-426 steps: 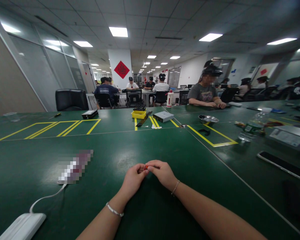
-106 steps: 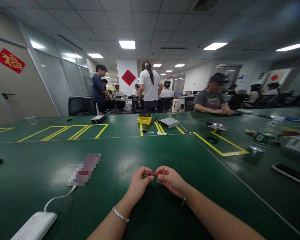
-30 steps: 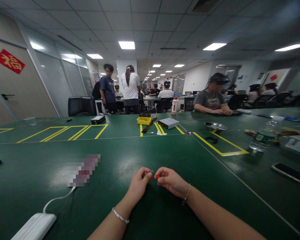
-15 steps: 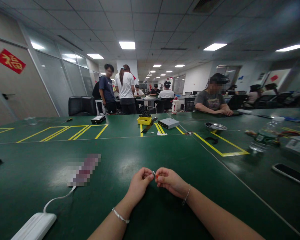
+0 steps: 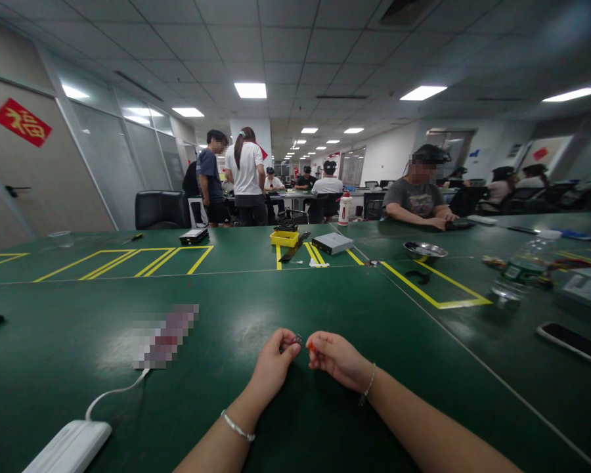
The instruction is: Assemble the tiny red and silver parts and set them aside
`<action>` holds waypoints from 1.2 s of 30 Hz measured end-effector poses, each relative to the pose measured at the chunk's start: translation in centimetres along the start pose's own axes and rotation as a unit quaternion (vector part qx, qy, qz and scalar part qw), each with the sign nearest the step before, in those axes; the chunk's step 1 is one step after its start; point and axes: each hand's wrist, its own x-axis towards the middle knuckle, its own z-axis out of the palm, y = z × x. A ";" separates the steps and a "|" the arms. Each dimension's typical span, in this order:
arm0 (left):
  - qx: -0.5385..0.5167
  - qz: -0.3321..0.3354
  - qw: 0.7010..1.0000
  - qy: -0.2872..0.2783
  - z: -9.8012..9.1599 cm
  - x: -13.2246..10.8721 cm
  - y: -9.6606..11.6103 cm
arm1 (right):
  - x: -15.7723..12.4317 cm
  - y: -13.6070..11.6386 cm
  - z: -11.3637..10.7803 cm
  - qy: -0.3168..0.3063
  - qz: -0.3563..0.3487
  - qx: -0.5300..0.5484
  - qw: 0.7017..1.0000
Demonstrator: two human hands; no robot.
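Just above the green table, my left hand pinches a small dark, partly shiny piece between thumb and forefinger. It is too small to name. Facing it, my right hand is closed on a small orange piece, mostly hidden by the fingers. A narrow gap separates the two pieces. Left of my hands lies a phone-shaped thing, blurred out, with a white cable running to a white power bank.
Farther back are a yellow tray, a grey box-shaped drive and a metal dish. To the right stand a clear water bottle and a dark phone. A person sits across the table.
My hands have drawn slightly apart, so a gap now shows between the two small pieces. The piece in my left hand has turned and shows darker.
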 end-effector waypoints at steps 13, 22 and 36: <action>-0.014 -0.014 0.999 -0.028 0.1 -0.1 0.3 | 0.0 0.1 -0.2 -0.005 -0.007 0.003 1.000; 0.044 -0.010 0.999 -0.005 0.0 -0.2 0.7 | -0.1 -0.1 -0.1 -0.003 -0.001 0.002 1.000; 0.019 0.006 0.999 -0.032 -0.1 -0.2 0.2 | 0.0 -0.1 -0.1 -0.001 -0.002 0.000 1.000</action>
